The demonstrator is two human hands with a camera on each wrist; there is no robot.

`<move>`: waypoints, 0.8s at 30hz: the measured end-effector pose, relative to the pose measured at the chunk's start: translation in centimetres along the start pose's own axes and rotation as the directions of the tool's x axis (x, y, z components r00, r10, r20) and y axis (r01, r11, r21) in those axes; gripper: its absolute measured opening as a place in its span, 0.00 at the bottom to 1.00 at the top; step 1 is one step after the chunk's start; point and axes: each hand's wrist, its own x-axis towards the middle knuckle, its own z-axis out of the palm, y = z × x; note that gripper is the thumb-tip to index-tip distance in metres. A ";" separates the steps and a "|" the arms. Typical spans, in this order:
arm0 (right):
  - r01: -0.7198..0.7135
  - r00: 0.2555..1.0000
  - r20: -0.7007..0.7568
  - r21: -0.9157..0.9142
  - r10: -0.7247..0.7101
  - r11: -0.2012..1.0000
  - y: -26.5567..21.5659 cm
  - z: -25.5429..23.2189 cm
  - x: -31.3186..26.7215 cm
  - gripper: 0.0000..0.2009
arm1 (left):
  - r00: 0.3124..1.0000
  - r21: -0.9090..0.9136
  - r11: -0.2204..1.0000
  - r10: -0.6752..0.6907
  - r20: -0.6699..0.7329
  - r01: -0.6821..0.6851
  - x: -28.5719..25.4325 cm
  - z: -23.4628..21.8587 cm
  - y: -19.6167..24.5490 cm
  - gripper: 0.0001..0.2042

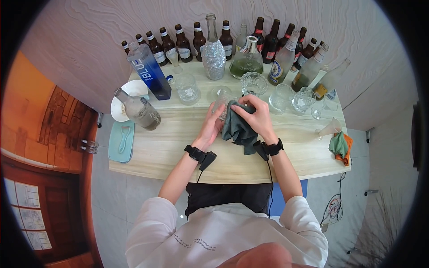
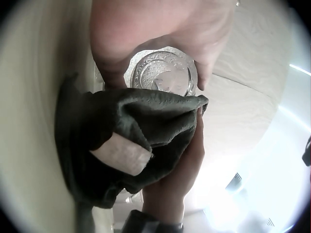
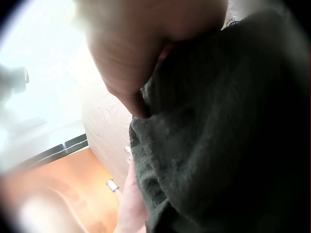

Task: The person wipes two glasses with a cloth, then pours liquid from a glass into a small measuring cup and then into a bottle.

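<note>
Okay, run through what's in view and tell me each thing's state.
Left hand: curled around held glass
Right hand: pinching dark cloth
Held glass: partly covered by dark cloth
Dark cloth: bunched, draping down
Decanter: upright, green liquid inside
Glittery bottle: upright
Peeler: lying on light-blue board
Orange cloth: crumpled

head evenly lit | left wrist glare right | right wrist edges blurred

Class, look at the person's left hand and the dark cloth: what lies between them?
A clear patterned glass lies between the left hand and the dark cloth; the left wrist view shows it.
</note>
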 end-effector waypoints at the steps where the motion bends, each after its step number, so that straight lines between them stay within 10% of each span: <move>1: 0.013 1.000 -0.028 0.000 -0.013 1.000 0.1 0.1 0.1 0.12 | 1.000 -0.007 1.000 0.013 -0.006 -0.013 0.1 0.0 0.1 0.32; 24: -0.096 0.981 -0.161 0.109 0.113 0.989 2.0 -0.1 -2.2 0.09 | 0.996 0.112 0.992 -0.057 0.068 0.049 0.0 -0.3 -0.1 0.33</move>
